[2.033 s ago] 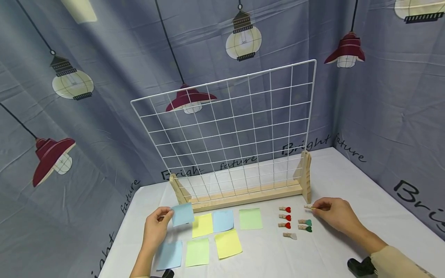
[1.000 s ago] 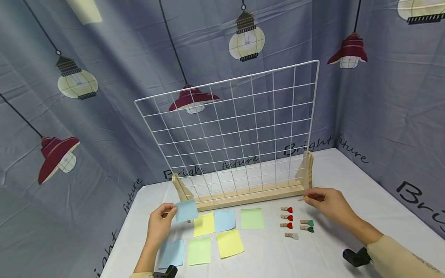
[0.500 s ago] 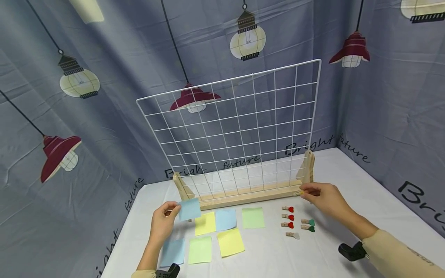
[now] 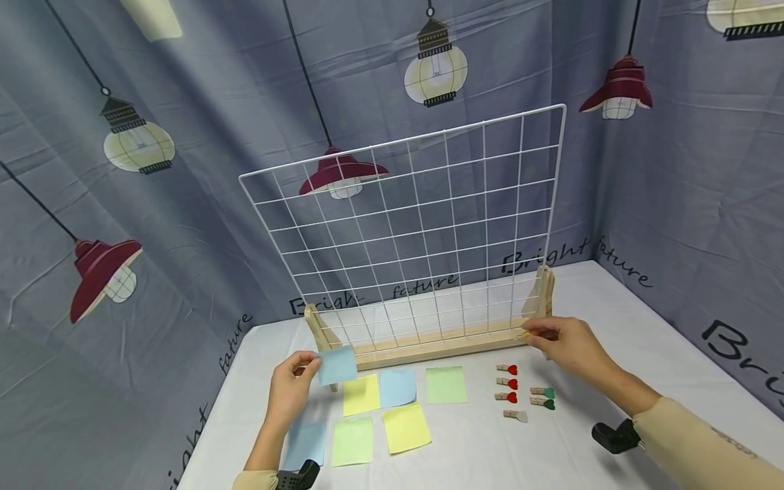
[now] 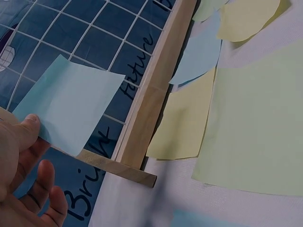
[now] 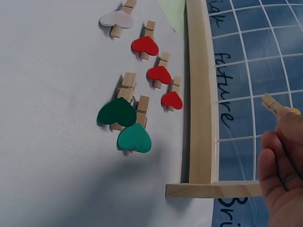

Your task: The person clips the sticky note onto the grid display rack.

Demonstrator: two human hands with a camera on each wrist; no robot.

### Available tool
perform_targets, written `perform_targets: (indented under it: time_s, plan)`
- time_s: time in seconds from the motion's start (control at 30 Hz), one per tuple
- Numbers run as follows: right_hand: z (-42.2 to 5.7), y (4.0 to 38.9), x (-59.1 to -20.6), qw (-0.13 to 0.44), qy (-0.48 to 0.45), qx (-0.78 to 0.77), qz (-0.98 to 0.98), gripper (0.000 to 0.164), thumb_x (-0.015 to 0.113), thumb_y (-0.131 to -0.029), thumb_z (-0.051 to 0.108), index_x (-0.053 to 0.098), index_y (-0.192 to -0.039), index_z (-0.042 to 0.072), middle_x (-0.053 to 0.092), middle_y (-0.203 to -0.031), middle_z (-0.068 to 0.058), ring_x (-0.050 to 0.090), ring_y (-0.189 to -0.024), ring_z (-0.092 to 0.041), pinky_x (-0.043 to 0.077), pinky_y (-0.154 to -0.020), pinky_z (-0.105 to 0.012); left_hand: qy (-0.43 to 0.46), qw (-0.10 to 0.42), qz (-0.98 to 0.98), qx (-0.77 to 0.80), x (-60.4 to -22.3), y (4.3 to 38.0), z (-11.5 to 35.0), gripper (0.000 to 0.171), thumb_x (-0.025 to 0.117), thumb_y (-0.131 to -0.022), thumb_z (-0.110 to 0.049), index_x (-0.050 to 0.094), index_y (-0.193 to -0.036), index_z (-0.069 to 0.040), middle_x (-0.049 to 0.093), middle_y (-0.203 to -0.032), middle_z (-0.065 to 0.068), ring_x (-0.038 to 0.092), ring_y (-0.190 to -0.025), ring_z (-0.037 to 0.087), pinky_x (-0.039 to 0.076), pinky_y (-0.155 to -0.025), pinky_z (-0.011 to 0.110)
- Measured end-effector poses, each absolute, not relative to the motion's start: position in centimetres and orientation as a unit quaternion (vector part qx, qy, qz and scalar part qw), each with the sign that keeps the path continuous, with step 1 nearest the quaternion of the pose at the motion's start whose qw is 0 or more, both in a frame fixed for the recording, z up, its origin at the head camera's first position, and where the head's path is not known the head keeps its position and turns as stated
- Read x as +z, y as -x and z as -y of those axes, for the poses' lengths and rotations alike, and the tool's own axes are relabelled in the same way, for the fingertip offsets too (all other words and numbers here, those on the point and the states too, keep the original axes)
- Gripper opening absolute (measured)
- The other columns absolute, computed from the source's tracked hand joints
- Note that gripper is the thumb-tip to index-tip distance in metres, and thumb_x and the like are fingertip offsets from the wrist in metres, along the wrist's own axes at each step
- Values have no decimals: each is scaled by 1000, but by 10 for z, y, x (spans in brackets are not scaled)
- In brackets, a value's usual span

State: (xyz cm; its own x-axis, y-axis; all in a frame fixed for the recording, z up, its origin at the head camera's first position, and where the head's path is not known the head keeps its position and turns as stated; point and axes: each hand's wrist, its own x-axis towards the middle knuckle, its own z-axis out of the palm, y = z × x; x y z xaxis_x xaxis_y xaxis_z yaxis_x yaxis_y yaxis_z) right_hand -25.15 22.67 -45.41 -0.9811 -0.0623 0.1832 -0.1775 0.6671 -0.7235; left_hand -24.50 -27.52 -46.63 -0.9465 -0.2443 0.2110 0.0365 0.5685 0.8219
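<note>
My left hand (image 4: pixel 290 386) pinches a blue sticky note (image 5: pixel 75 104) by its edge, thumb on top. The note is held up in front of the left foot of a white wire grid panel (image 4: pixel 422 224). In my right hand (image 4: pixel 569 347) is a small wooden clothespin (image 6: pixel 271 103), pinched between thumb and fingers. A bit of yellow (image 6: pixel 295 111) shows at its end, mostly covered by the thumb. This hand hovers by the right foot of the grid's wooden stand (image 4: pixel 441 348).
Blue, yellow and green sticky notes (image 4: pixel 407 429) lie in rows before the stand. Right of them lie clothespins with hearts: several red (image 4: pixel 511 383), green (image 4: pixel 548 403) and one white (image 4: pixel 520 416). A blue curtain (image 4: pixel 202 224) with printed lamps hangs behind the white table (image 4: pixel 478 449).
My right hand has carried the clothespin left and away from me, toward the stand's right foot. The left hand has raised the blue note slightly and shifted it right.
</note>
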Motion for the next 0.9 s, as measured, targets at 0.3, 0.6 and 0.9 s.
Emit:
perform_targets:
  time_s: [0.3, 0.6, 0.9]
  plan:
    - [-223, 255, -452, 76, -68, 394, 913, 27, 73, -95, 8, 73, -122, 3, 72, -121, -22, 60, -83, -21, 51, -57, -24, -57, 151, 868, -469, -466, 250, 271, 12, 72, -98, -19, 75, -106, -11, 73, -102, 7, 60, -86, 17, 47, -72, 25]
    - [-221, 257, -450, 78, -76, 392, 914, 27, 74, -94, 10, 74, -121, 4, 73, -119, -21, 65, -89, -22, 51, -61, -23, -46, 152, 864, -478, -466, 253, 271, 12, 72, -98, -20, 75, -104, -11, 73, -99, 6, 60, -83, 16, 47, -70, 24]
    - [-217, 260, -448, 88, -93, 389, 912, 29, 74, -94, 9, 74, -122, 1, 73, -121, -23, 68, -93, -23, 53, -64, -21, -47, 152, 867, -472, -465, 255, 270, 11, 72, -98, -20, 75, -104, -12, 74, -100, 5, 61, -87, 17, 48, -73, 25]
